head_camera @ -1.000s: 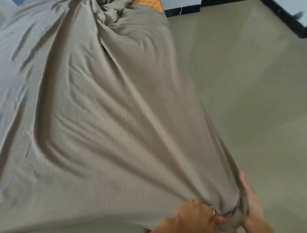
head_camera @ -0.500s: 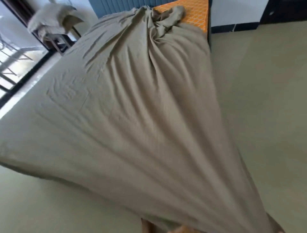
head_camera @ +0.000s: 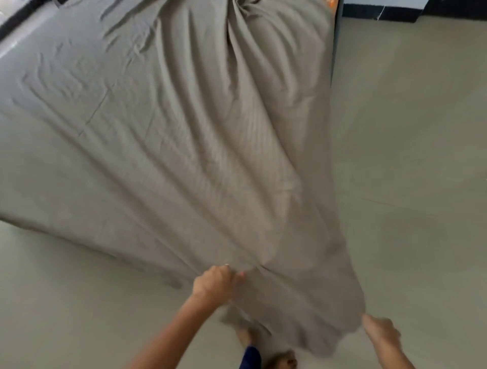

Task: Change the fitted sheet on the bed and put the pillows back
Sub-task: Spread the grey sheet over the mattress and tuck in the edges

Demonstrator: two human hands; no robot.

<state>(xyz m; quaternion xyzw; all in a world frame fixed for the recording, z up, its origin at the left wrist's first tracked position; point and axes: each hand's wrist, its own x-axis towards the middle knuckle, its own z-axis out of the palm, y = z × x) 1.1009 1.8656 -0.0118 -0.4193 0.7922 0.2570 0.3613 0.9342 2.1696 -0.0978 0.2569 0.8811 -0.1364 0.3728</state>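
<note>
A taupe fitted sheet (head_camera: 184, 147) lies spread over the bed and stretches off its foot toward me, its far end bunched into a twist at the top of the view. My left hand (head_camera: 214, 283) grips the sheet's near edge with curled fingers. My right hand (head_camera: 380, 331) pinches the sheet's lower right corner, pulling it out over the floor. A sliver of orange patterned mattress (head_camera: 330, 3) shows at the top right. No pillows are in view.
Pale floor (head_camera: 408, 171) lies to the right of the bed and in front of it. A dark skirting board (head_camera: 382, 13) runs along the far wall. My bare feet (head_camera: 280, 360) stand under the hanging sheet.
The view has tilted back down. My hands, which held the sheet close together, are now spread apart, left higher and right out to the side. The sheet fans wider over the floor.
</note>
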